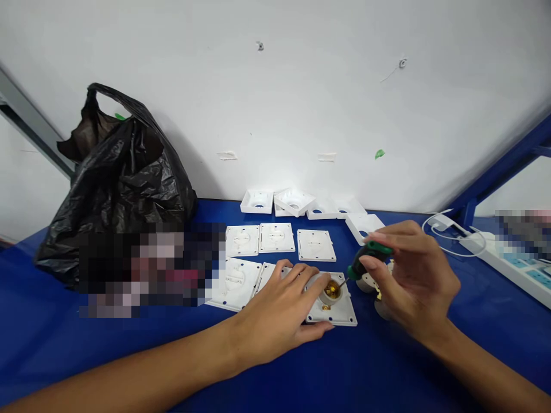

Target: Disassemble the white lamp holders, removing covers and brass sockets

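Note:
A screwdriver (361,261) with a green and black handle is gripped in my right hand (413,281). Its thin shaft slants down left, the tip reaching into a round white lamp socket (330,293) with brass-coloured metal inside. That socket sits on a white square plate (338,314) flat on the table. My left hand (279,310) holds the plate from the left, its forefinger against the socket and its thumb by the near edge. Partly behind my right hand are several round whitish pieces (367,282) with brass parts.
More white square plates (316,245) lie on the blue table (279,378). White box-shaped covers (257,202) with round holes line the wall. A black plastic bag (129,172) stands left. A power strip (512,261) and white cable (447,252) lie right.

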Demonstrator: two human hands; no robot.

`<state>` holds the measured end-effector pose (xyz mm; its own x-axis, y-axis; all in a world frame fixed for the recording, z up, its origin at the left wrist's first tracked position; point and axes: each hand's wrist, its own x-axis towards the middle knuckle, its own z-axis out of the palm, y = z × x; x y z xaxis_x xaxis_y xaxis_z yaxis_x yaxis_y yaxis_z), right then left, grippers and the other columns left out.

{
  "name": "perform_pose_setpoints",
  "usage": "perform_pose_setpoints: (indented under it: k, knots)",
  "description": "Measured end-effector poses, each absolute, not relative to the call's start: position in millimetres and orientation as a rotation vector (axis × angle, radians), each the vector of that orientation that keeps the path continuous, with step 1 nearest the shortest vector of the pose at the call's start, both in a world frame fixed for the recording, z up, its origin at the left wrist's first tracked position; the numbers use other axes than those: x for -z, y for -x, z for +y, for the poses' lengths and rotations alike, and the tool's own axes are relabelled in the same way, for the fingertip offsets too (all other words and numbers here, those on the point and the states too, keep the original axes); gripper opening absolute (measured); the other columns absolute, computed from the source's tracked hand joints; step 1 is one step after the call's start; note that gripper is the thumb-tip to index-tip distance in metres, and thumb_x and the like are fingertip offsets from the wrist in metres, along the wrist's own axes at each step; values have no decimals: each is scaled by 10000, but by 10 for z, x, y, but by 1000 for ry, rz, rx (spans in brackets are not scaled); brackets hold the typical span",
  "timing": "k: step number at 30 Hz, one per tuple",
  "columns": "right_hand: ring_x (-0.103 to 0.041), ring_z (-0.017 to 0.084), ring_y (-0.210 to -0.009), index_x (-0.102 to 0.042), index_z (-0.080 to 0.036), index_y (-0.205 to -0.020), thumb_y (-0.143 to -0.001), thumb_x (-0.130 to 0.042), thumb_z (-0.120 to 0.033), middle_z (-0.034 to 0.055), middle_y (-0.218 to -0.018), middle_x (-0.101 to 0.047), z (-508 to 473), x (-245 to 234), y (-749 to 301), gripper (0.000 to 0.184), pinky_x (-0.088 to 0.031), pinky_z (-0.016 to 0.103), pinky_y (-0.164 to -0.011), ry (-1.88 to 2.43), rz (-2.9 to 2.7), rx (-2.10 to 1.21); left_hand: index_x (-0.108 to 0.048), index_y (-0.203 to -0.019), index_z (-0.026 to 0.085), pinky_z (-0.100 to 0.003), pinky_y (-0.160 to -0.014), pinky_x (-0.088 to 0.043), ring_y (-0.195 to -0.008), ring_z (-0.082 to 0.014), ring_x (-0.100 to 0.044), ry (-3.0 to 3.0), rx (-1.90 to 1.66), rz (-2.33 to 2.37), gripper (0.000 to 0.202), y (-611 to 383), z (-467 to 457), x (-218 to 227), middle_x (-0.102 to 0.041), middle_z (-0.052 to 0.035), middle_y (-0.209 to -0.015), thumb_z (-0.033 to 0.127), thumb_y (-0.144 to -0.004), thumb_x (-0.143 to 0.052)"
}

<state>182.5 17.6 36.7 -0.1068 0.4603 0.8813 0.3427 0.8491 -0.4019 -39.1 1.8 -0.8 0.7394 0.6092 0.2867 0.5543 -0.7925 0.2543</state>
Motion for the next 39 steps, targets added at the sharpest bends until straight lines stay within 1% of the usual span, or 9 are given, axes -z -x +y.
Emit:
perform_pose_setpoints:
  k: [4, 6, 10, 14, 16, 19, 23, 29, 39]
  knots:
    - [-689, 259, -1087, -676, -318, -1327, -1000, -604, -113, 72, -1158, -707, 164, -406, -1833, 393, -593, 435, -825, 646, -1828, -363, -437, -1446, 163, -521, -1061, -398, -1236, -325, -598, -2780, -544, 937, 625, 387, 14, 14, -641, -135, -1314, 498, -984, -693]
    - [-667, 262, -1107, -681, -318, -1331, -982, -649, -137, 73, -1170, -688, 158, -407, -1839, 394, -573, 455, -878, 630, -1840, -320, -438, -1443, 170, -522, -1067, -393, -1239, -325, -595, -2774, -541, 940, 618, 387, 11, 8, -640, -132, -1314, 488, -982, -699]
    - [-634, 232, -937, -715, -324, -1271, -868, -804, -131, 39, -1000, -666, 141, -401, -1838, 455, -543, 392, -733, 597, -1792, -198, -426, -1454, 183, -528, -1075, -388, -1249, -327, -590, -2760, -528, 933, 628, 391, 8, -10, -634, -124, -1332, 482, -978, -708]
    - [-649, 263, -1061, -671, -321, -1337, -958, -660, -85, 71, -1128, -702, 141, -380, -1834, 447, -541, 455, -842, 629, -1835, -277, -432, -1448, 171, -520, -1065, -403, -1239, -324, -600, -2752, -538, 933, 616, 394, 11, -17, -639, -122, -1312, 482, -985, -696]
    - [-646, 277, -1083, -655, -328, -1356, -967, -650, -111, 79, -1159, -692, 153, -357, -1833, 445, -545, 483, -853, 625, -1832, -282, -436, -1442, 169, -529, -1075, -398, -1251, -328, -594, -2752, -538, 937, 610, 393, 12, -17, -636, -126, -1320, 483, -986, -693]
    - [-639, 273, -962, -680, -346, -1302, -871, -795, -161, 62, -1063, -670, 170, -334, -1825, 482, -559, 451, -732, 580, -1758, -186, -428, -1450, 181, -543, -1089, -390, -1275, -332, -580, -2746, -523, 937, 616, 393, 10, -15, -624, -128, -1358, 476, -983, -700]
    - [-635, 243, -837, -706, -336, -1212, -809, -815, -50, 45, -967, -661, 154, -353, -1793, 506, -552, 393, -593, 579, -1681, -142, -424, -1453, 183, -552, -1097, -385, -1270, -330, -584, -2741, -521, 939, 625, 397, 6, -12, -625, -127, -1359, 476, -979, -707]
    - [-697, 271, -911, -706, -325, -1228, -855, -751, -30, 62, -992, -714, 123, -368, -1770, 477, -593, 432, -611, 592, -1674, -193, -421, -1461, 183, -553, -1093, -389, -1284, -342, -576, -2748, -521, 945, 638, 397, 4, -1, -620, -133, -1375, 487, -978, -705]
    - [-707, 251, -845, -652, -333, -1255, -853, -752, -72, 37, -971, -688, 113, -331, -1757, 490, -622, 453, -641, 587, -1632, -158, -448, -1444, 195, -537, -1079, -411, -1256, -334, -596, -2736, -534, 956, 609, 407, 9, -11, -635, -128, -1347, 498, -978, -698]
